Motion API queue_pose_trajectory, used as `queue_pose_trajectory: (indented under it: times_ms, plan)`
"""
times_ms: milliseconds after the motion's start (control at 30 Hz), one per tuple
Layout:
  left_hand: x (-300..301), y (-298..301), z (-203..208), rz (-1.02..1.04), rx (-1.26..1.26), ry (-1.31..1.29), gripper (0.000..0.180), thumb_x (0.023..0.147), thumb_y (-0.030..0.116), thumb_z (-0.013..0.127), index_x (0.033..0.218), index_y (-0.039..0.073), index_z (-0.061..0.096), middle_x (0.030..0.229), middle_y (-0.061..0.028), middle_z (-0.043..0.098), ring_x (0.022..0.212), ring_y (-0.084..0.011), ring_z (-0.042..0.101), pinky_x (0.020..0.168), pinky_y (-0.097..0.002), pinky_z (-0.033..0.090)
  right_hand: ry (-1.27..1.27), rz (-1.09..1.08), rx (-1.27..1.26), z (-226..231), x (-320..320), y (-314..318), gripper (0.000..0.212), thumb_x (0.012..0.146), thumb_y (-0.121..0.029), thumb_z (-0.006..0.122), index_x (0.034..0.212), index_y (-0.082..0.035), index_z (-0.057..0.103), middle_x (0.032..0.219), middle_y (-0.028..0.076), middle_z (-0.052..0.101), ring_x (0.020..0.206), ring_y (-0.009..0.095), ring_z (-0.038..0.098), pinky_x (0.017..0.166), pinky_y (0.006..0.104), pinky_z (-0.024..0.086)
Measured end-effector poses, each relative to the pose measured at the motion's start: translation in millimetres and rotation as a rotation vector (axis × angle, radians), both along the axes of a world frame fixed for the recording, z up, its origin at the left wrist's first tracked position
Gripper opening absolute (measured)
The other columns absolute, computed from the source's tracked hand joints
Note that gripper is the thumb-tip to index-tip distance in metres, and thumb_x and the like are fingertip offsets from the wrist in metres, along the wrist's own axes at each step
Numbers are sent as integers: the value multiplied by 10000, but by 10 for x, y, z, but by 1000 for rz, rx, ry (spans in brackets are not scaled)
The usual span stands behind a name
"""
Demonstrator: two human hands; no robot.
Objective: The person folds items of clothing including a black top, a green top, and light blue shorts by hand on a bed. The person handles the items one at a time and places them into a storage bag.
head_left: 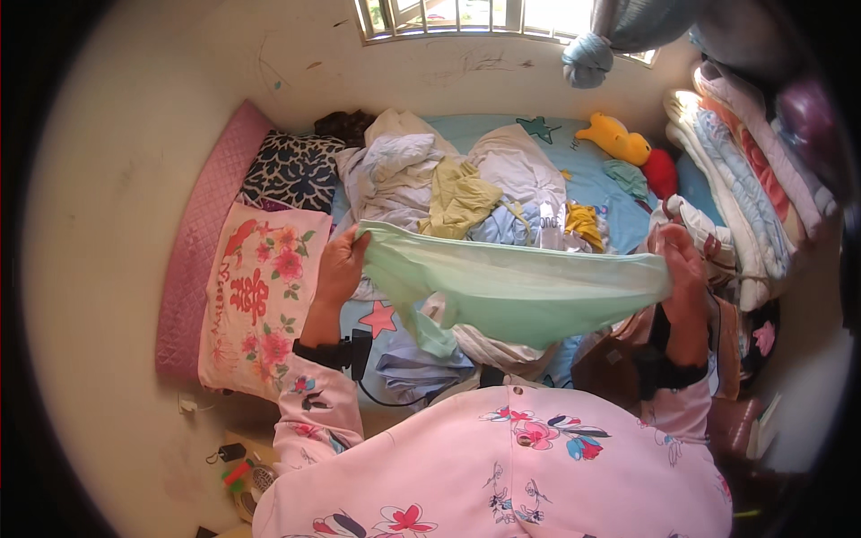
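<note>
Stretched wide between both hands is a pair of pale green underpants [529,291], held up above the bed by the two ends of its waistband. My left hand [339,267] grips the left end, fingers closed on the cloth. At the other end, my right hand [682,269] is closed on the fabric too. Behind the underpants lies a heap of clothes: a yellow-green garment [457,197], a white garment [520,166] and a mustard cloth [583,224]. Blue-grey folded cloth [421,369] shows below, nearer to me.
A pink floral pillow [265,296] and a dark patterned pillow [291,170] lie at the left, beside the pink padded headboard [202,242]. A yellow plush toy [614,139] rests at the far right. Folded quilts [744,179] are stacked along the right side, below a knotted curtain [587,61].
</note>
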State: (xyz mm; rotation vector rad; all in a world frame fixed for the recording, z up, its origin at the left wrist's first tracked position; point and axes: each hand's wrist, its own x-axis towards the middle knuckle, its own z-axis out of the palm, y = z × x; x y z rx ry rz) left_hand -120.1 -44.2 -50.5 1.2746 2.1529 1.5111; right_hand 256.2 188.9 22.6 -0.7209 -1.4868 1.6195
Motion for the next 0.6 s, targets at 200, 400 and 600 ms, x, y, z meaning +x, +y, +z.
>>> queue_pose_trajectory:
  times_ms: [200,400,600]
  plan:
    - [-83,99,-543,-108,30,-750,180,852,244,480,870,78,548,705,31,556,614,-29,474,556,-167,383,69,-33,16,320,-135,-394,166,838,-127,443,987,-53,450,708,-44,406,596,11,391,534,151,327]
    - [150,184,-689,-199,156,-812,154,850,152,479,955,54,534,744,10,566,657,-34,490,588,-171,398,26,21,26,141,-37,-288,159,839,-120,452,983,-52,457,731,-40,425,614,12,403,556,151,341]
    - [224,30,-479,-351,-20,-666,285,824,107,490,1104,57,514,785,-16,584,688,-48,509,625,-181,414,-2,-23,29,-3,85,-228,148,842,-103,441,979,-53,466,700,-55,418,611,5,398,557,150,337]
